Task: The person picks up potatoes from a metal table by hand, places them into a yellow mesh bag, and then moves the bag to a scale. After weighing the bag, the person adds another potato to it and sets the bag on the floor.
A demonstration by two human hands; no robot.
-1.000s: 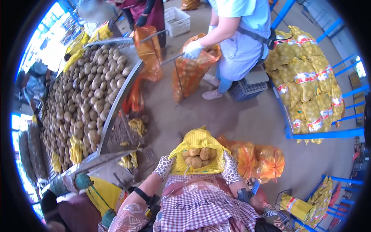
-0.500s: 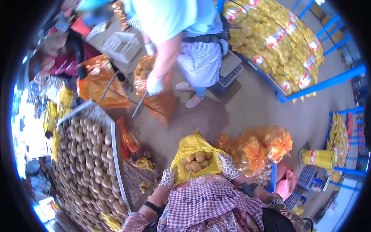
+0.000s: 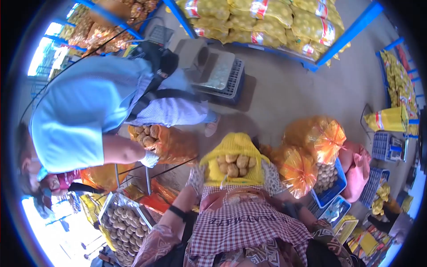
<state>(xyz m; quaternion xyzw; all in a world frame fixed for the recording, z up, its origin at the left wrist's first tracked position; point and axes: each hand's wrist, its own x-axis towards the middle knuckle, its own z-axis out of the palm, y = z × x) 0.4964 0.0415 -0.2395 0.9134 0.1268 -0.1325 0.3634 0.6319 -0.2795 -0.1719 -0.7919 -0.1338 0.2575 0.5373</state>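
A yellow mesh bag (image 3: 235, 144) is in front of my apron, its mouth open toward me. Several potatoes (image 3: 233, 165) show inside it. My left hand (image 3: 195, 179), in a spotted glove, is closed on the bag's left side. On the opposite side my right hand (image 3: 271, 177), gloved the same way, grips the bag's edge. Some of the fingers on both hands are hidden by the mesh. Beneath the bag hangs a checked apron (image 3: 249, 222) across my lap.
Left, a co-worker in a blue top (image 3: 89, 111) bends over an orange net bag of potatoes (image 3: 175, 144). A metal-edged potato bin (image 3: 124, 229) stands at lower left. Tied orange bags (image 3: 327, 140) and a blue crate (image 3: 340, 184) are at right. Stacked yellow sacks (image 3: 262, 20) stand ahead.
My view has swung right, so the bin and stacked sacks sit farther left. The co-worker has bent down lower. Both my hands remain on the yellow bag.
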